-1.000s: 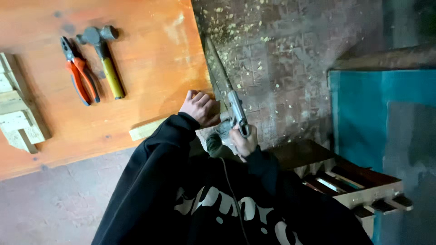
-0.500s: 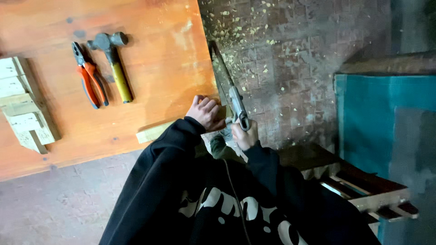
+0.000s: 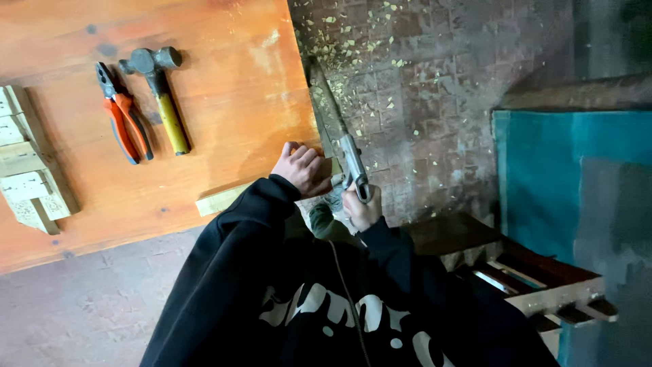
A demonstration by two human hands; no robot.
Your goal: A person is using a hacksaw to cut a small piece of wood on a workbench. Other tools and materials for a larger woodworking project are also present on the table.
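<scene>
the right hand (image 3: 361,207) is in a closed grip on the pale handle of a long metal hand saw (image 3: 339,139), its blade slanting away along the bench edge. just left of the grip, the left hand (image 3: 302,168) presses, fingers curled, on a pale narrow wooden strip (image 3: 221,199) at the edge of the orange wooden bench (image 3: 224,88). steady strokes and firm downward pressure would likely keep the cut true. farther left lie a yellow-handled hammer (image 3: 163,102), red-handled pliers (image 3: 122,122) and pale wood blocks (image 3: 24,160). wood chips dot the tiled floor (image 3: 421,88).

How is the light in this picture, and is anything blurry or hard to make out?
Head view: soft daylight warms the orange wooden table; the yellow-handled hammer and orange-handled pliers look sharp, casting faint shadows. The left hand and right hand, holding a grey handsaw, look slightly soft; the black sweatshirt swallows detail; the right side is dim.
</scene>
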